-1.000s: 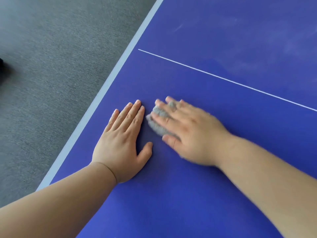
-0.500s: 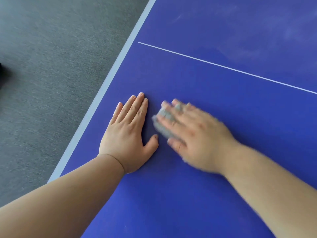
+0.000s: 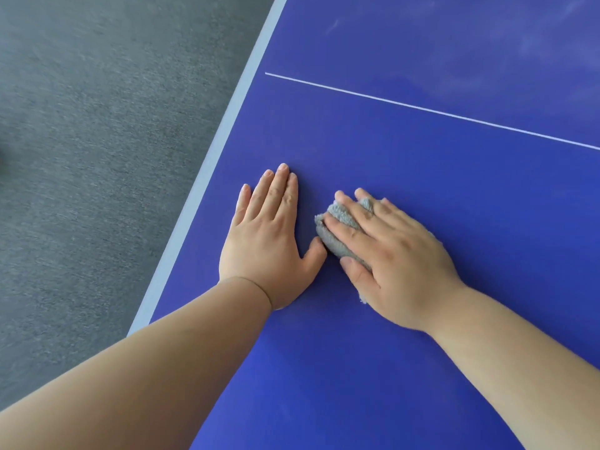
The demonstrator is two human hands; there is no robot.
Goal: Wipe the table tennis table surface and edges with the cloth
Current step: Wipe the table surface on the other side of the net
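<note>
The blue table tennis table [image 3: 406, 164] fills the right side of the view, with a pale stripe along its left edge [image 3: 207, 170] and a thin white line [image 3: 422, 107] across it. My left hand [image 3: 266, 238] lies flat, palm down, fingers straight, close to that edge. Just to its right, my right hand [image 3: 396, 258] presses a bunched grey cloth [image 3: 337, 235] onto the surface. Its fingers lie spread over the cloth and its thumb rests against the cloth's near side. Most of the cloth is hidden under the palm.
Grey carpet floor [image 3: 97, 157] lies beyond the table's left edge. Faint pale smears [image 3: 535, 43] show on the blue surface past the white line.
Both hands have slid a little to the right, away from the table's left edge. The right hand has kept the cloth under it, and is less blurred now.
</note>
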